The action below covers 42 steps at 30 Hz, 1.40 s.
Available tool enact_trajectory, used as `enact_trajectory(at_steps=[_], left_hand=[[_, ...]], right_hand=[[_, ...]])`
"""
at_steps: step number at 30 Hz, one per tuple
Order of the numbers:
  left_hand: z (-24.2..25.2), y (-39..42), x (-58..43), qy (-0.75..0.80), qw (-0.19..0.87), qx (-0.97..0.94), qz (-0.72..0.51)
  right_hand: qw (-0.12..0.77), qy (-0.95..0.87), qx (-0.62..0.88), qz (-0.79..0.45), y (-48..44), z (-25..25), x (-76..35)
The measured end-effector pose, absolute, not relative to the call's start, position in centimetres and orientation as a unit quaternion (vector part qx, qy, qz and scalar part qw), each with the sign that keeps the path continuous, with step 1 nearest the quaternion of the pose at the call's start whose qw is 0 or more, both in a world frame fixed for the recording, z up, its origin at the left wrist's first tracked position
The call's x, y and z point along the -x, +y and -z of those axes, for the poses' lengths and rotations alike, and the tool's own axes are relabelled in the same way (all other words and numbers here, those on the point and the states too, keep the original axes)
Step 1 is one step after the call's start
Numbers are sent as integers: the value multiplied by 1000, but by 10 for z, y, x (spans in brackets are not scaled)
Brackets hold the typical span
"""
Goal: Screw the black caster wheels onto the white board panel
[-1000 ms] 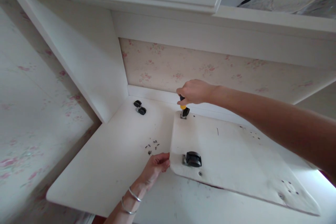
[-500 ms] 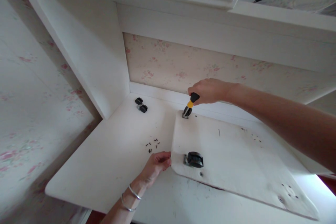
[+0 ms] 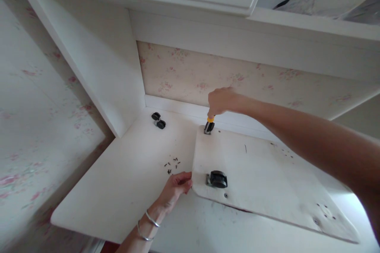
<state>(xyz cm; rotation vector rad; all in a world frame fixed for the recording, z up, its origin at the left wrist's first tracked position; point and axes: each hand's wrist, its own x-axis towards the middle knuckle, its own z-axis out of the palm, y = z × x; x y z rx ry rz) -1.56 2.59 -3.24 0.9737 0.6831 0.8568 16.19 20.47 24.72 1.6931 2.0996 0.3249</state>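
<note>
My right hand (image 3: 220, 101) is closed round a screwdriver (image 3: 210, 119) with a black and yellow handle, held upright over a black caster wheel (image 3: 209, 127) at the far corner of a white board (image 3: 267, 174). A second black caster (image 3: 217, 179) is fixed near the board's front-left corner. My left hand (image 3: 177, 186), with two bangles on the wrist, has its fingers curled against the board's left edge. A scatter of small dark screws (image 3: 172, 164) lies on the desk just beyond that hand.
The board lies flat on a white desk (image 3: 124, 189) set in an alcove with floral wallpaper (image 3: 208, 77). Two loose black casters (image 3: 158, 120) sit at the back left. A white side panel (image 3: 101, 63) rises on the left, with cabinets and a shelf overhead.
My right hand has tipped the screwdriver from a slant back to upright over the far caster. My left hand and the board have stayed where they were.
</note>
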Motion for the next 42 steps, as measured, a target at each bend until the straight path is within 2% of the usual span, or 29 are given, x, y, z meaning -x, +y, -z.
enact_trajectory(at_steps=[3, 6, 11, 15, 23, 29, 38, 42], left_hand=[[31, 26, 15, 304, 747, -443, -391], [29, 26, 14, 296, 754, -435, -393], [28, 27, 14, 303, 757, -427, -391], [28, 26, 14, 300, 754, -432, -393], [31, 23, 14, 324, 753, -412, -398], [36, 21, 13, 330, 753, -404, -400], [18, 17, 15, 361, 726, -434, -392], [11, 4, 25, 433, 660, -491, -368]], right_hand=[[237, 769, -587, -92, 204, -252, -155], [231, 839, -486, -77, 197, -259, -157], [261, 885, -368, -118, 183, -258, -171], [248, 872, -402, -130, 185, -249, -174], [176, 747, -632, -105, 188, -239, -162], [159, 749, -634, -107, 174, -237, -155], [139, 787, -588, -129, 137, -261, -176], [63, 779, -607, -143, 101, -260, -199]])
